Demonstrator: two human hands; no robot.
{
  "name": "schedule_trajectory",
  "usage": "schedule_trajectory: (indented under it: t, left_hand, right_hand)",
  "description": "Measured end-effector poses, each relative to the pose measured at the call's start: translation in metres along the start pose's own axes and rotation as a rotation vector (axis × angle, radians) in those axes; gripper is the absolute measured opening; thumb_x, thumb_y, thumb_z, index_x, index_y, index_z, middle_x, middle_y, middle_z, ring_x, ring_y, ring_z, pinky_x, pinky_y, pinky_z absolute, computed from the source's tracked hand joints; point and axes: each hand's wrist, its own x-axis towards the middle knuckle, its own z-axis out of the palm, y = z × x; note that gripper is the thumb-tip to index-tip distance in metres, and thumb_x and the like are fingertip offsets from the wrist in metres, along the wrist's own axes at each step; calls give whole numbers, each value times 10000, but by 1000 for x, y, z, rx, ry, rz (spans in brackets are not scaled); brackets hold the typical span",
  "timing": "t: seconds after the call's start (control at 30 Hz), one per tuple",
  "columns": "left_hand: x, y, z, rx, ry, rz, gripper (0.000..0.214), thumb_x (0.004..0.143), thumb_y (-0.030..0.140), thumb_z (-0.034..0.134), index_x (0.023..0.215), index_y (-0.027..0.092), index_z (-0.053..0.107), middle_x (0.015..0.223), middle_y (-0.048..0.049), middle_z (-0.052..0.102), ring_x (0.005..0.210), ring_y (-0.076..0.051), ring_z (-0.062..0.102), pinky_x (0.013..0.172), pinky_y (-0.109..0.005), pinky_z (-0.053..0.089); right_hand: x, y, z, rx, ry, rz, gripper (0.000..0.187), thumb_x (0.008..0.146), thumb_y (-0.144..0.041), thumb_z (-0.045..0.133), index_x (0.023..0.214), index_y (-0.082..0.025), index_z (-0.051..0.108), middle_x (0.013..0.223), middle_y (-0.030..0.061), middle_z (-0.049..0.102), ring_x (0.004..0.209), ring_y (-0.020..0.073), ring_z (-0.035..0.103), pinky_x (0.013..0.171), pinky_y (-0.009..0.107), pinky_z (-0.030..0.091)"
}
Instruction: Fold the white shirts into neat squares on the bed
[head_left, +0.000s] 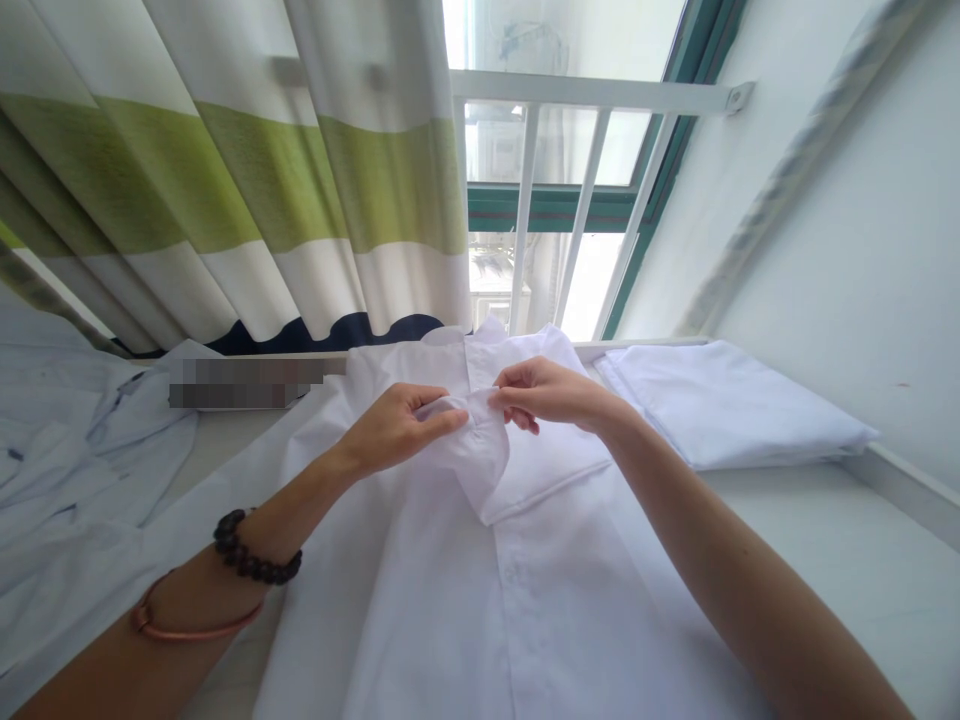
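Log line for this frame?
left hand: grips collar of white fabric shirt | right hand: grips collar | folded white cloth: right, untouched

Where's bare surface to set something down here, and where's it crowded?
Biggest free patch: bare tabletop front right, bordered by the white shirt, the folded white stack and the wall. Narrow strip between shirt and pale blue pile. Crowded: centre, where left hand and right hand pinch the collar.

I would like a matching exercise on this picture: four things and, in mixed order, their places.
1. white shirt
2. folded white cloth
3. striped curtain
4. bead bracelet

a. hanging at the upper left
b. spread flat, pinched by the left hand and the right hand
c. lying at the far right
d. worn just behind the left hand

Pairs: 1-b; 2-c; 3-a; 4-d
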Motion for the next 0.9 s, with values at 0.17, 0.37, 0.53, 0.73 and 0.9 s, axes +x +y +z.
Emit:
schedule_trajectory:
  t: [0.17, 0.37, 0.53, 0.73, 0.9]
  left_hand:
    - [-1, -2, 0, -8, -184, -37, 361, 792, 481, 604, 687, 140, 658, 568, 29, 499, 527, -96, 432, 478, -198, 309]
    - [0, -4, -1, -16, -183, 12, 331, 826, 464, 586, 840, 164, 727, 655, 11, 626, 580, -123, 537, 515, -205, 384]
    - [0, -5, 0, 49, -97, 84, 307, 812, 454, 620, 914, 186, 732, 794, 0, 711, 708, -163, 626, 596, -216, 462]
    - [2, -11, 5, 229, 78, 343, 200, 809, 350, 658, 904, 193, 739, 819, -3, 703, 729, -139, 631, 698, -221, 486]
    - [3, -13, 10, 264, 192, 495, 163, 819, 290, 664, 874, 144, 709, 811, -29, 637, 707, -123, 606, 675, -226, 487]
  right_hand:
    - [2, 1, 4, 137, 5, 19, 119, 798, -201, 648, 710, -135, 601, 567, 0, 606, 551, 106, 627, 525, 204, 532]
    - [3, 3, 5, 221, -114, -17, 113, 765, -217, 703, 816, -135, 645, 778, 32, 679, 695, 139, 687, 697, 287, 596]
    - [1, 3, 1, 71, -138, -62, 116, 787, -210, 675, 873, -138, 705, 767, 33, 687, 702, 118, 657, 700, 245, 560]
    - [-3, 2, -2, 19, -134, -84, 157, 802, -214, 631, 906, -139, 722, 768, 30, 689, 714, 111, 644, 706, 234, 533]
    - [-5, 0, -1, -46, -76, -67, 123, 809, -200, 609, 843, -139, 710, 699, 18, 663, 672, 110, 631, 654, 228, 514]
